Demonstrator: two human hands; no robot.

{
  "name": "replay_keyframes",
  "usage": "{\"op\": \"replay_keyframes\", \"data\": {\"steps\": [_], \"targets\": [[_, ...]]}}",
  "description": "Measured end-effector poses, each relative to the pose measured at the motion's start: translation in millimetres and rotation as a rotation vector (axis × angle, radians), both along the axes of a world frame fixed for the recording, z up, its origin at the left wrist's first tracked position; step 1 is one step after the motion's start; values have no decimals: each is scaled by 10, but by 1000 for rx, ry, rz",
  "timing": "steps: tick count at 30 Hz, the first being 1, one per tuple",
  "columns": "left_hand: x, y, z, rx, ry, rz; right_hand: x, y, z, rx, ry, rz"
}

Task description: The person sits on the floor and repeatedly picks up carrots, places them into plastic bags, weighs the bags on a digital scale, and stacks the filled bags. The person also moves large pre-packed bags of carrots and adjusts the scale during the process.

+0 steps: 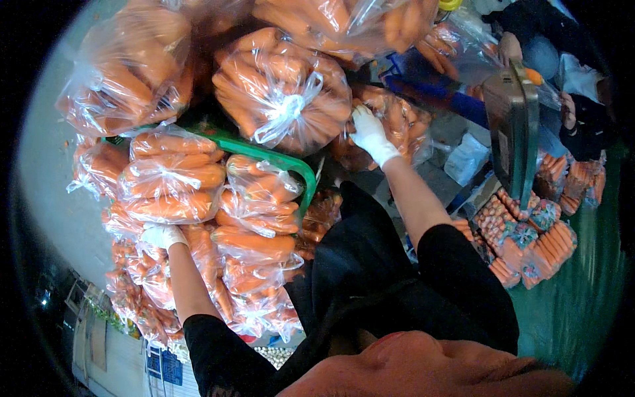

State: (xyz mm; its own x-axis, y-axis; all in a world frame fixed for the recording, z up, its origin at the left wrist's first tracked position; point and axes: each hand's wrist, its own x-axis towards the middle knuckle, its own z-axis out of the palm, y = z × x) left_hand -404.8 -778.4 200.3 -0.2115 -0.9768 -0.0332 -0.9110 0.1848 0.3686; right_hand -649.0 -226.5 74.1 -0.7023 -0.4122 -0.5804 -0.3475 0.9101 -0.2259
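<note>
My left hand [162, 236], in a white glove, touches a clear plastic bag of carrots [171, 186] from below; its fingers are partly hidden between the stacked bags. My right hand [369, 131], also gloved in white, lies against the side of a large knotted bag of carrots [292, 89], next to another large bag [392, 119] on its right. Whether its fingers grip the plastic I cannot tell. More small carrot bags [260, 238] are piled between my arms. The green rim of a plastic crate [268, 155] runs behind the small bags.
Further large carrot bags [134, 74] stand at the upper left and top. At the right are a dark flat metal-edged object [508, 134], blue bars [431, 94], a co-worker's hand [510, 48] and packed bags of produce [526, 238]. A blue crate [166, 366] is at the lower left.
</note>
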Motion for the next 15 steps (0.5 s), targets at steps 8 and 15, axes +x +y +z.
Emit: {"op": "replay_keyframes", "data": {"steps": [8, 15], "targets": [[176, -21, 38, 131, 401, -26, 69, -218, -6, 187, 44, 52], [-564, 2308, 1010, -296, 327, -471, 701, 1725, -131, -390, 422, -895]]}}
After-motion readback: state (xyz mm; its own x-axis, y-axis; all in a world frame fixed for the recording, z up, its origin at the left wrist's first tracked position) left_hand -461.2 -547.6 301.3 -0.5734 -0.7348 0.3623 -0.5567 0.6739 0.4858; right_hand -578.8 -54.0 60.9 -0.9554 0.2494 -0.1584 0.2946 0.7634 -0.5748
